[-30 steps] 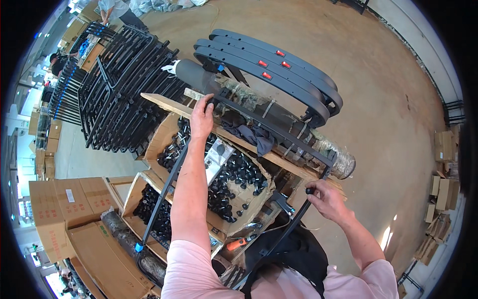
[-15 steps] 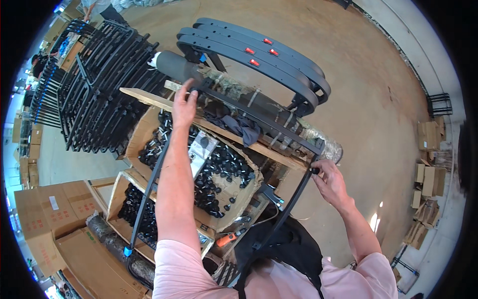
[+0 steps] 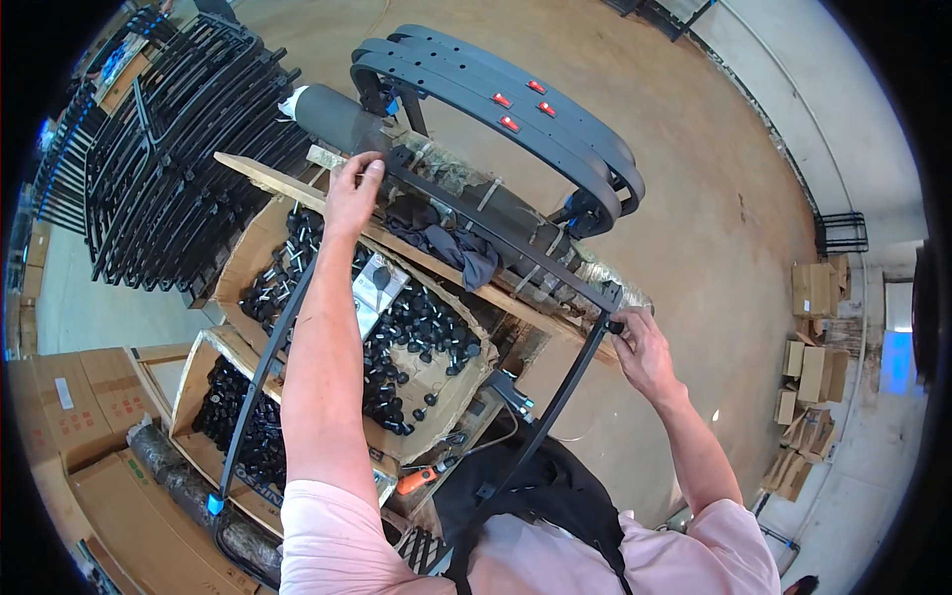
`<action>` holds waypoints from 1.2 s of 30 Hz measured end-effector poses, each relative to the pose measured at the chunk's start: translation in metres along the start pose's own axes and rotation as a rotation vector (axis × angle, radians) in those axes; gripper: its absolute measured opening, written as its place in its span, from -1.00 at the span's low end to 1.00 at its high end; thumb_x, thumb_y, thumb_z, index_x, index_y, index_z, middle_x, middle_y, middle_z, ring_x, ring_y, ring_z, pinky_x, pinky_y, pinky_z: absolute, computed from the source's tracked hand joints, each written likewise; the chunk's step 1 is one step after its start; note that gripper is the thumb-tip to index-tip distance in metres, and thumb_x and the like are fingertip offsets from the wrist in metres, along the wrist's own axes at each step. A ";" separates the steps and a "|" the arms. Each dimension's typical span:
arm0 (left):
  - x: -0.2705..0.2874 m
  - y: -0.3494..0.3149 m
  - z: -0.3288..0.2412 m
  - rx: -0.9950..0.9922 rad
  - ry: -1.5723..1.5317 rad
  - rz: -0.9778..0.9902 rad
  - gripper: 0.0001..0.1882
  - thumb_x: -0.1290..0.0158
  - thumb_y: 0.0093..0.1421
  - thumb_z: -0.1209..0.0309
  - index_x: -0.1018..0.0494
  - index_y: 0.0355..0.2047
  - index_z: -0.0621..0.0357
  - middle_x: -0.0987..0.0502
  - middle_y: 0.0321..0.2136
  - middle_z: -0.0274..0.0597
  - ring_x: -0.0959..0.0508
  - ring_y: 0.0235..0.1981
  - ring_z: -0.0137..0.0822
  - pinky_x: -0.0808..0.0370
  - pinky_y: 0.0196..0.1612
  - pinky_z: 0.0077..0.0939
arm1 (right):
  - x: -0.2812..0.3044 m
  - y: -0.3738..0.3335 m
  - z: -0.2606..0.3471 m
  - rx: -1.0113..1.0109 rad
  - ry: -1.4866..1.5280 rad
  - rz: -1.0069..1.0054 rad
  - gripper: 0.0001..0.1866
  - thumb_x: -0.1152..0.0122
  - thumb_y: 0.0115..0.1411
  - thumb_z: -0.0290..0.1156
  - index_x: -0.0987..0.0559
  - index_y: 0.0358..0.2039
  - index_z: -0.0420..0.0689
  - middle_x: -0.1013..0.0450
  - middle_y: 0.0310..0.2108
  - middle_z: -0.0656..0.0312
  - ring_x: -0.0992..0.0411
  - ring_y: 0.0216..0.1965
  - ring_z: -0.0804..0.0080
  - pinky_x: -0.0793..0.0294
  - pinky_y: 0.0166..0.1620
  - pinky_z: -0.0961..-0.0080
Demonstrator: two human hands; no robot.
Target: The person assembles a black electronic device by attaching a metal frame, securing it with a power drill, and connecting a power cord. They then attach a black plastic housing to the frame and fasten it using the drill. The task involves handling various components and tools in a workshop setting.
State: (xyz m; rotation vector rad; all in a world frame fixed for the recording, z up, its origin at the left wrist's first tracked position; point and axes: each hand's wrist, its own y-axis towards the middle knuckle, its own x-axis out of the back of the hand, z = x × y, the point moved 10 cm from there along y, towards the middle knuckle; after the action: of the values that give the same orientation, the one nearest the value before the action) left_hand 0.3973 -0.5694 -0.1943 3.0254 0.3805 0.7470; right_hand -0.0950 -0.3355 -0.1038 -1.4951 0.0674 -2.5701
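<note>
A black metal tube frame [image 3: 496,226] lies in front of me, its crossbar slanting from far left to right and a side bar [image 3: 560,397] running back toward my body. At the crossbar's far left corner is my left hand [image 3: 352,198], fingers curled together; what lies between its fingertips is hidden. My right hand [image 3: 647,355] pinches a small black knob [image 3: 616,326] against the frame's right corner. Below my left forearm stands a cardboard box [image 3: 451,402] of black knobs with metal studs [image 3: 397,347]. A clear bag with a dark round part [image 3: 380,283] lies on them.
A second box of black parts [image 3: 233,402] sits at left, beside brown cartons [image 3: 84,397]. Curved black rails with red pieces [image 3: 496,99] rest beyond a padded roller [image 3: 342,119]. Black frames [image 3: 188,149] are stacked far left. An orange-handled tool [image 3: 416,481] lies near my body.
The whole view has shifted, so most things appear farther left. My left hand's fingers have drawn closer together at the corner. My right hand stays at the knob on the right corner.
</note>
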 end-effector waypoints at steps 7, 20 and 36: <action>0.005 -0.001 0.005 -0.107 -0.076 -0.044 -0.67 -0.16 0.42 0.27 -0.62 0.17 -0.13 -0.56 0.19 -0.06 -0.63 0.09 -0.16 -0.52 0.21 -0.27 | -0.002 0.011 0.004 -0.057 -0.281 0.094 -0.65 -0.37 0.31 -0.33 -0.62 0.07 -0.14 -0.60 -0.03 0.03 -0.66 -0.12 0.05 -0.68 -0.05 0.16; 0.004 -0.004 0.003 -0.061 -0.072 -0.042 -0.68 -0.18 0.41 0.28 -0.62 0.15 -0.08 -0.62 0.06 -0.10 -0.64 0.05 -0.18 -0.55 0.16 -0.25 | -0.011 0.021 0.008 -0.072 -0.408 0.110 -0.71 -0.24 0.44 -0.16 -0.60 -0.01 -0.08 -0.70 -0.33 0.07 -0.69 -0.27 -0.01 -0.66 -0.17 0.06; 0.018 -0.002 0.018 -0.038 -0.243 -0.078 -0.67 -0.19 0.41 0.27 -0.63 0.14 0.01 -0.66 0.02 -0.13 -0.63 -0.03 -0.28 -0.52 0.15 -0.33 | -0.007 0.012 0.021 0.136 -0.315 0.198 -0.62 -0.25 0.32 -0.44 -0.53 0.14 -0.06 -0.67 -0.23 -0.02 -0.65 -0.17 -0.09 -0.65 -0.08 -0.01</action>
State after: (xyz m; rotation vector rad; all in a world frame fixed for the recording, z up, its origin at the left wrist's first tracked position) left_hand 0.4202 -0.5626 -0.2021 2.9959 0.4683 0.3718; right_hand -0.0720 -0.3455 -0.1008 -1.7237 0.0006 -2.1172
